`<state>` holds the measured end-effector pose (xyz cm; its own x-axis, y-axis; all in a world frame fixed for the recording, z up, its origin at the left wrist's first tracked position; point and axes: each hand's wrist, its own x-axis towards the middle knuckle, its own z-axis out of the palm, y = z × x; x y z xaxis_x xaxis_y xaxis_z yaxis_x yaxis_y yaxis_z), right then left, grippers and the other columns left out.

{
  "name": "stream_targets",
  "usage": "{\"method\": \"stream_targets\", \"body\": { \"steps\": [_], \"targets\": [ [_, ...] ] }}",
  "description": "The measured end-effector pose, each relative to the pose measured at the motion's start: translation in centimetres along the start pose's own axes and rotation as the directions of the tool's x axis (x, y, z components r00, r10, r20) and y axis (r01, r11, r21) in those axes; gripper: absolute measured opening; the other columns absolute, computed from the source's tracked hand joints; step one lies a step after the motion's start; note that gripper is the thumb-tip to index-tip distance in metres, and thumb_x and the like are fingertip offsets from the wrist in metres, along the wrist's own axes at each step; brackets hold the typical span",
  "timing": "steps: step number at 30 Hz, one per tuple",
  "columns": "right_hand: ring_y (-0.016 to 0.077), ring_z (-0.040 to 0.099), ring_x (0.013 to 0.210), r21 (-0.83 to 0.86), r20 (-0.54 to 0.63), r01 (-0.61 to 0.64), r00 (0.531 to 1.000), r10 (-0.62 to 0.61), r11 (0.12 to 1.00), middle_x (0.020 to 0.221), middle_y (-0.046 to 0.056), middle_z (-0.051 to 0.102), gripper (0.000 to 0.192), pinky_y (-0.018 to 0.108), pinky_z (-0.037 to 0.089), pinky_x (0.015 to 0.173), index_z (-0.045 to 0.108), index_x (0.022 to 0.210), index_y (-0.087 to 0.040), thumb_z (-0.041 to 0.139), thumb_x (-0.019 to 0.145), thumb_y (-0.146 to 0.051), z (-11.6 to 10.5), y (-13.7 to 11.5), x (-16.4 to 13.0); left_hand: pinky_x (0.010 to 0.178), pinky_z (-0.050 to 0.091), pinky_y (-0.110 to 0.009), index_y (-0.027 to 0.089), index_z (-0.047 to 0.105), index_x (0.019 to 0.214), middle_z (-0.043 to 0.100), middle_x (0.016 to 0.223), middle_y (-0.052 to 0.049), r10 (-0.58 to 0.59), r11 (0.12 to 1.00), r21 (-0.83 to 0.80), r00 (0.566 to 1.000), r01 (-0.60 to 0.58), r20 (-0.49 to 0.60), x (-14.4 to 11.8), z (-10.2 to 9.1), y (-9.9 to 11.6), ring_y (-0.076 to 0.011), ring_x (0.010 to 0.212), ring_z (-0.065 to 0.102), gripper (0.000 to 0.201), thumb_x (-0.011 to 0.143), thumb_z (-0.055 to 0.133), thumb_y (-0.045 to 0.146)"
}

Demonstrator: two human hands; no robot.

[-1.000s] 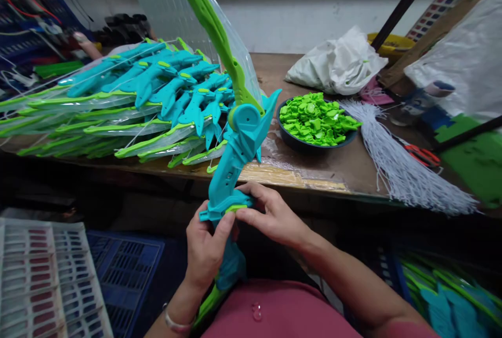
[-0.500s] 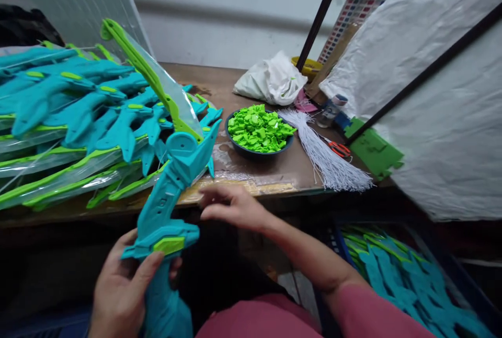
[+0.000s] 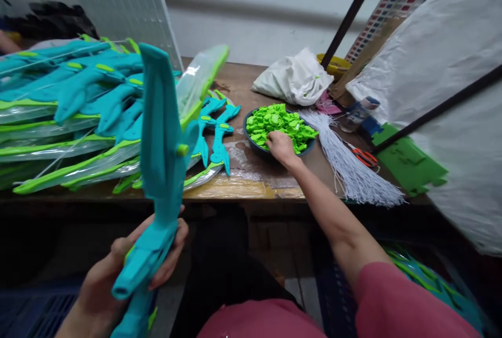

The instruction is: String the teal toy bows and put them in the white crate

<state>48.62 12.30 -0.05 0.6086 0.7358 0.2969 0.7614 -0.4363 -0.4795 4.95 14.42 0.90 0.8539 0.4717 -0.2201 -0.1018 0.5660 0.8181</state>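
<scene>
My left hand [image 3: 112, 270] is wrapped round the grip of a teal toy bow [image 3: 160, 134], held upright in front of the table. The bow has a green-edged clear limb, and a small green peg shows on its side. My right hand [image 3: 280, 145] is over a dark bowl [image 3: 254, 148] heaped with small bright green plastic pieces [image 3: 284, 121]. Its fingers are curled down among the pieces, and what they pinch, if anything, is hidden.
Finished-looking teal bows [image 3: 86, 92] lie piled on the table's left. Behind the bowl sits a white bag [image 3: 294, 79]. To the right are a bundle of white strings [image 3: 345, 162], red-handled scissors [image 3: 364, 157] and a green foam mat [image 3: 410, 160]. More bows [image 3: 439, 285] are in a crate below right.
My right hand has moved from beside the bow up and forward into the bowl. The bow in my left hand has turned, bringing its edge towards me. The view has shifted left.
</scene>
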Motion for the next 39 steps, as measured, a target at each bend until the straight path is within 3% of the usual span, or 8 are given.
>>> {"method": "stream_targets", "body": {
  "steps": [4,8,10,13,16,21,30,39],
  "targets": [
    [0.0289,0.068,0.100,0.136,-0.075,0.033,0.997,-0.023,0.990,0.102,0.016,0.075,0.028,0.041,0.051,0.095,0.072,0.108,-0.011,0.054,0.087,-0.013,-0.5,-1.2,-0.7,0.043,0.031,-0.019,0.030,0.061,0.144,0.061,0.095,-0.005,0.033,0.998,-0.058,0.983,-0.022,0.182,0.2,0.9,0.8,-0.0086,0.059,0.040,0.101,0.057,0.087,0.076],
    [0.0201,0.068,0.080,0.387,-0.048,0.120,0.993,-0.110,0.914,0.097,0.009,0.075,0.028,0.034,0.056,0.078,0.070,0.116,-0.014,0.056,0.093,-0.022,-2.1,-5.3,-5.3,0.048,0.029,-0.017,0.023,0.067,0.133,0.057,0.087,-0.003,0.062,0.998,-0.038,0.986,-0.056,0.155,0.5,1.2,1.0,-0.0037,0.054,0.040,0.071,0.071,0.091,0.049],
    [0.0161,0.067,0.074,0.611,0.008,0.169,0.975,-0.220,0.773,0.092,0.004,0.073,0.021,0.029,0.056,0.071,0.073,0.112,-0.019,0.063,0.095,-0.027,-3.3,-8.1,-8.8,0.048,0.033,-0.017,0.018,0.071,0.126,0.059,0.085,-0.004,0.108,0.993,-0.057,0.988,-0.103,0.107,0.6,1.6,1.0,-0.0047,0.053,0.047,0.059,0.076,0.088,0.045],
    [0.0139,0.067,0.078,0.847,0.050,0.200,0.893,-0.447,0.493,0.093,0.002,0.071,0.014,0.027,0.055,0.072,0.077,0.106,-0.022,0.069,0.095,-0.022,-4.9,-12.2,-13.8,0.050,0.045,-0.020,0.013,0.074,0.118,0.069,0.090,-0.010,0.112,0.993,0.018,0.992,-0.113,0.053,0.6,2.0,1.1,-0.0115,0.056,0.062,0.057,0.082,0.082,0.056],
    [0.0144,0.068,0.087,0.862,-0.013,0.308,0.808,-0.589,0.402,0.096,0.003,0.071,0.019,0.027,0.054,0.077,0.076,0.111,-0.022,0.069,0.096,-0.015,-5.3,-14.8,-16.9,0.052,0.054,-0.023,0.011,0.073,0.106,0.077,0.088,-0.013,0.107,0.986,0.127,0.994,-0.106,-0.001,0.1,2.3,1.2,-0.0189,0.058,0.072,0.054,0.085,0.076,0.061],
    [0.0135,0.069,0.084,0.767,-0.122,0.489,0.747,-0.653,0.416,0.092,0.003,0.073,0.010,0.026,0.054,0.078,0.072,0.104,-0.019,0.071,0.096,-0.013,-4.6,-16.2,-18.3,0.060,0.060,-0.025,0.012,0.069,0.107,0.080,0.083,-0.013,0.082,0.985,0.154,0.997,-0.080,-0.009,-0.8,2.8,1.0,-0.0229,0.064,0.078,0.050,0.088,0.075,0.057],
    [0.0151,0.070,0.084,0.703,-0.076,0.495,0.766,-0.638,0.510,0.092,0.002,0.072,0.007,0.028,0.057,0.075,0.072,0.101,-0.023,0.067,0.098,-0.018,-3.9,-16.5,-19.6,0.058,0.057,-0.024,0.013,0.065,0.112,0.079,0.091,-0.011,0.062,0.962,0.266,0.998,-0.064,0.018,-1.6,4.0,1.0,-0.0189,0.064,0.075,0.039,0.092,0.076,0.044],
    [0.0160,0.068,0.089,0.605,-0.174,0.585,0.760,-0.626,0.541,0.099,0.005,0.065,0.016,0.029,0.059,0.075,0.072,0.107,-0.025,0.066,0.098,-0.014,-3.7,-16.8,-20.7,0.057,0.057,-0.027,0.013,0.064,0.112,0.074,0.085,-0.007,0.074,0.906,0.419,0.997,-0.060,-0.017,-2.0,5.1,1.1,-0.0177,0.063,0.070,0.037,0.094,0.070,0.045]
  ]
}}
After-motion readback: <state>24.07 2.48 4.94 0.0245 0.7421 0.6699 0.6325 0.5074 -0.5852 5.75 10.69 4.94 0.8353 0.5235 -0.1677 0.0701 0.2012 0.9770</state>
